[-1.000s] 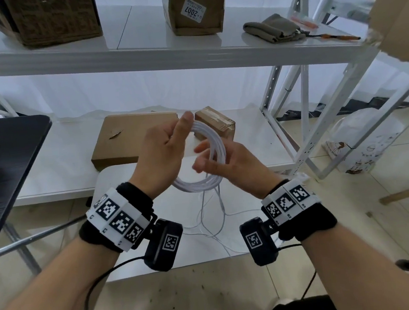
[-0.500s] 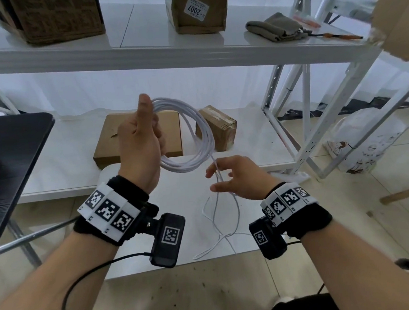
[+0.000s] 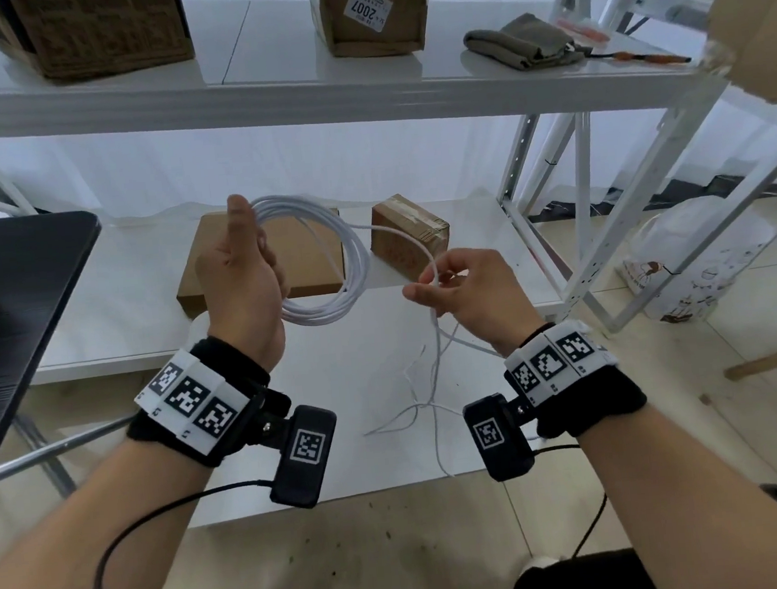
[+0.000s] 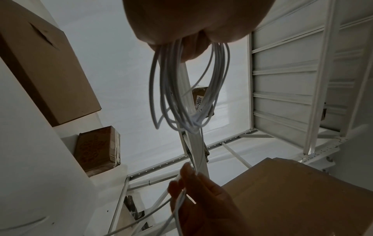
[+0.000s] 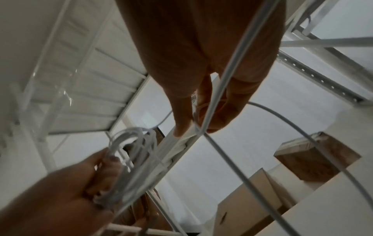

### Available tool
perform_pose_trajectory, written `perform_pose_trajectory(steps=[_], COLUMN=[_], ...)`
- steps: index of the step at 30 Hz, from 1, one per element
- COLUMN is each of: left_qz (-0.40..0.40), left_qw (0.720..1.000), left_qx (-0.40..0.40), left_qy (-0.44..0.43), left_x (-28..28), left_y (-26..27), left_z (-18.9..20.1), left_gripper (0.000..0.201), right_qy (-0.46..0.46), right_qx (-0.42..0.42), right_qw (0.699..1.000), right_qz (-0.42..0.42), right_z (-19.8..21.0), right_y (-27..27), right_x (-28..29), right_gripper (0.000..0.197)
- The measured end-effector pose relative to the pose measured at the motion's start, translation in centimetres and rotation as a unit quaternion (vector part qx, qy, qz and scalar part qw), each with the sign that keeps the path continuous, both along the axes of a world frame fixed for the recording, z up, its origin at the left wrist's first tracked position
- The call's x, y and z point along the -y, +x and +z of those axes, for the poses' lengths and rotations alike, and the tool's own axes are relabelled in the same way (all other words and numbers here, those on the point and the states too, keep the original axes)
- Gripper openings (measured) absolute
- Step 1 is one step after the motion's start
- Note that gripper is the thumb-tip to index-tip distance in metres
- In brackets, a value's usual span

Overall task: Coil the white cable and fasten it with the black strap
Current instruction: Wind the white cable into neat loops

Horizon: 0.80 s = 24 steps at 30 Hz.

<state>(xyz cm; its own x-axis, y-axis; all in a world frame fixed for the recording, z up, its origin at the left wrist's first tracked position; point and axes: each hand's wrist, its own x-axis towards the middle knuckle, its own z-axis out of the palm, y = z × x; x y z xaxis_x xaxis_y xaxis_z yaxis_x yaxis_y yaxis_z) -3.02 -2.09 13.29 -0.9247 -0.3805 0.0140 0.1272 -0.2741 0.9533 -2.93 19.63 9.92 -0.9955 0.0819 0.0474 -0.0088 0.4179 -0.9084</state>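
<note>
White metal shelving [image 3: 552, 195] forms the background, with a flat cardboard box [image 3: 312, 249] on its lower shelf. In front of that box, the coiled part of the white cable [image 3: 351, 269] is held upright in the left hand [image 3: 239, 279], whose fingers are curled round the loops. To the right of the box, the free run of cable is pinched between thumb and fingertips of the right hand [image 3: 466, 287]. Below the box, slack cable is draped on the white counter [image 3: 366, 437].
</note>
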Motion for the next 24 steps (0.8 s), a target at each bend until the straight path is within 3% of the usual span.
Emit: perform_pose_trajectory(steps=[3,6,12,16,19,24], left_qz=[0.002,-0.007,0.005,0.009,-0.009,-0.050], left_qw=[1.000,0.999,0.980,0.971,0.965,0.911], left_qx=[0.001,-0.008,-0.087,-0.100,-0.099,-0.150], left_qy=[-0.011,-0.035,-0.177,-0.215,-0.241,-0.380], left_x=[0.1,-0.1,-0.3,-0.4,-0.2,-1.3], left_y=[-0.1,0.0,0.0,0.1,-0.1,1.1], left_z=[-0.3,-0.7,-1.4,-1.7,-2.1,-2.0], left_gripper=[0.048,0.048,0.049,0.048,0.047,0.020], right_qy=[-0.110,-0.130,-0.079,0.012,-0.005,-0.116], right_qx=[0.032,0.027,-0.077,-0.034,-0.042,-0.022], right_qw=[0.993,0.989,0.993,0.997,0.997,0.992], right_qz=[0.041,0.065,0.048,0.070,0.064,0.047], right_z=[0.5,1.3,2.0,1.1,1.2,1.7], right_y=[0.4,0.9,1.2,1.2,1.3,1.1], right_x=[0.1,0.3,0.2,0.3,0.5,0.6], right_gripper=[0.023,0.021,0.019,0.018,0.016,0.011])
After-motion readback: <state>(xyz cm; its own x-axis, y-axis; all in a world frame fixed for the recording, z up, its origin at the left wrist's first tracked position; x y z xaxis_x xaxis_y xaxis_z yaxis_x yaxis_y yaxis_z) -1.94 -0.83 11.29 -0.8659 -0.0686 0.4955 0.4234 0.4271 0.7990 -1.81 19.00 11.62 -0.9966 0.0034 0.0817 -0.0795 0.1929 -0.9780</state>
